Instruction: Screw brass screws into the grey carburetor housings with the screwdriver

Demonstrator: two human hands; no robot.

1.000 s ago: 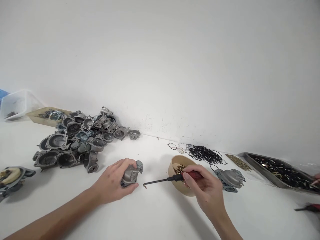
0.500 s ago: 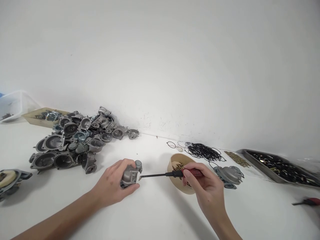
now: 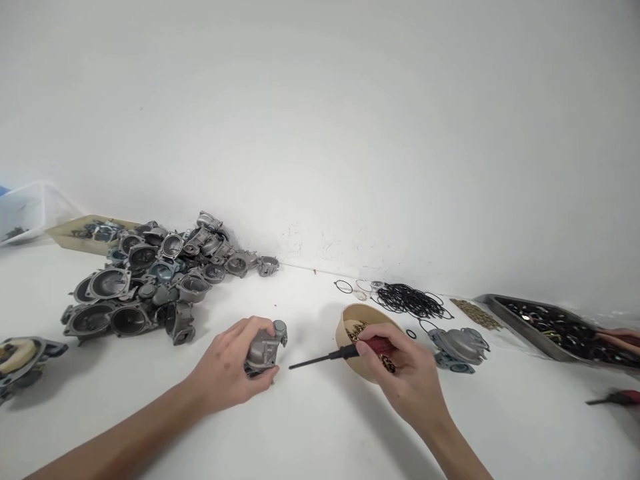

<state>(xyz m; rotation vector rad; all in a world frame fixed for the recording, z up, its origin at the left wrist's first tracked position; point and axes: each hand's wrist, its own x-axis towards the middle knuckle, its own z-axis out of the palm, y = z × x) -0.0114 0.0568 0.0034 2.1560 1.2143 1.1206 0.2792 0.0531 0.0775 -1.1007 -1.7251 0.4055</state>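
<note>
My left hand (image 3: pixel 230 365) is closed around a grey cast-metal carburetor part (image 3: pixel 263 349) on the white table, thumb low on its near side. A round stub stands at its upper right corner. In my right hand (image 3: pixel 403 370) is a screwdriver (image 3: pixel 320 359) with a red handle and dark shaft. Its tip points left, a short gap away from the part, with no screw visible on it. Behind my right hand stands a beige bowl (image 3: pixel 345 322) of brass-coloured screws, partly covered by the hand.
Grey carburetor parts (image 3: pixel 127 321) are heaped at left. Black rubber rings (image 3: pixel 410 301), small brass pieces (image 3: pixel 475 313) and an assembled carburetor (image 3: pixel 463 347) lie at right. Another person's hand (image 3: pixel 623 340) reaches over a dark tray (image 3: pixel 540 340). A second screwdriver (image 3: pixel 617 398) lies nearby.
The screwdriver tip has drawn back from the part, and the small screw seen at it before is gone from the tip. Another person's hand has appeared at the right tray.
</note>
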